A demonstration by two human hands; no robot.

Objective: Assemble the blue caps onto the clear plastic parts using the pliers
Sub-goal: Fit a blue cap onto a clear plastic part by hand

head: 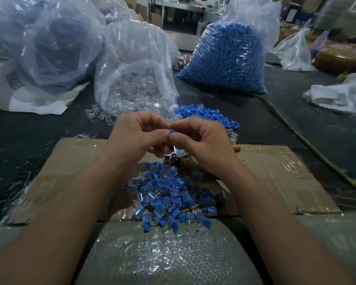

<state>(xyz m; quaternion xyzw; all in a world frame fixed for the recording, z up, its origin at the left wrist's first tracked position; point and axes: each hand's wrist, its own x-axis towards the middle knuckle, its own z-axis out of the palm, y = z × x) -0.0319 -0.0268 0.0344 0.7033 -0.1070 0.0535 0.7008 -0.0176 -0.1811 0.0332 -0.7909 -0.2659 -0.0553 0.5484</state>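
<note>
We see the left hand (138, 136) and the right hand (199, 140) brought together, fingertips meeting. Both are curled, and between their thumbs and forefingers they pinch one small blue cap (172, 131). Only a sliver of the cap shows between the fingertips. We cannot tell whether a clear part is held with it.

Directly under the two hands lie the pliers (178, 153), mostly hidden. We make out a bit of bright metal below the knuckles and a red handle end poking out just right of the right hand. We cannot tell whether any finger touches them. They rest on a flattened sheet of cardboard (275, 171) spread over the dark worktop (306, 124).

Nearer to us than the hands, between the two forearms, sits a heap of assembled pieces (173, 194), clear bodies with blue tops. It spills from the cardboard onto a woven sack (169, 254).

Just beyond the right hand is a loose pile of blue caps (206, 115). Just beyond the left hand stands an open bag of clear plastic parts (132, 79), with a few of them scattered at its mouth. Farther off beyond the right hand stands a full bag of blue caps (228, 58).
</note>
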